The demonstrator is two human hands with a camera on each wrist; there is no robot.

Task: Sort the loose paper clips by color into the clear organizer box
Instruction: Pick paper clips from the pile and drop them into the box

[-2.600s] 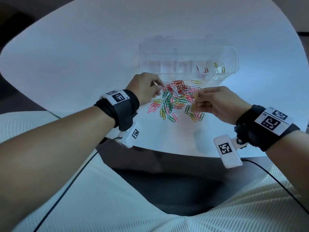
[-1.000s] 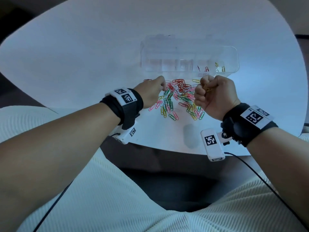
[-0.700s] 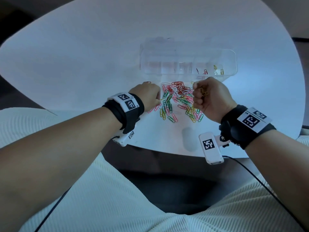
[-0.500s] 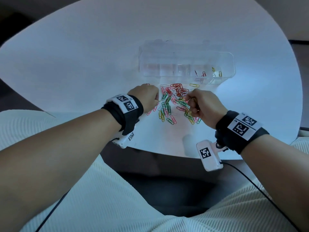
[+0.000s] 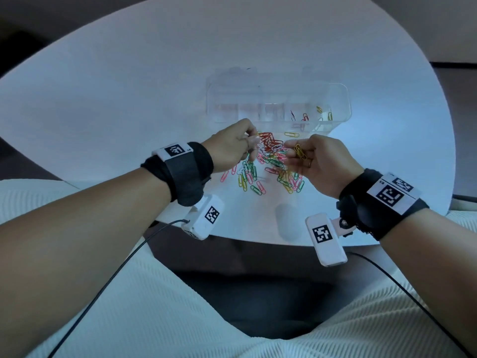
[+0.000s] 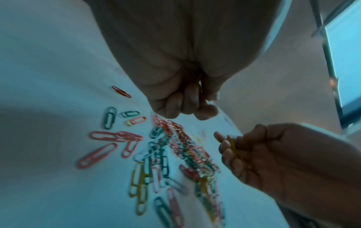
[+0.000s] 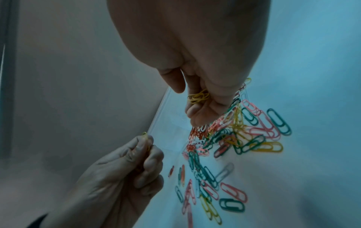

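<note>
A heap of loose paper clips [image 5: 268,167] in red, green, pink, yellow and white lies on the white table just in front of the clear organizer box [image 5: 338,99]. A few red clips [image 5: 305,117] and yellow clips [image 5: 329,115] sit in the box's right-hand compartments. My right hand [image 5: 294,152] hovers over the heap's right side, its fingers curled round a small bunch of yellow clips [image 7: 199,96]. My left hand [image 5: 251,143] is raised over the heap's left side and pinches a single yellow clip [image 7: 145,136] between thumb and fingertips.
The round white table [image 5: 129,99] stretches wide on all sides of the box. Its near edge [image 5: 258,240] runs just below my wrists. A lone yellow clip [image 5: 291,134] lies between heap and box. My lap in white ribbed fabric is below.
My right hand dropped from a raised fist near the box down onto the heap, then lifted again with yellow clips showing in it. My left hand rose off the heap's left edge pinching a clip.
</note>
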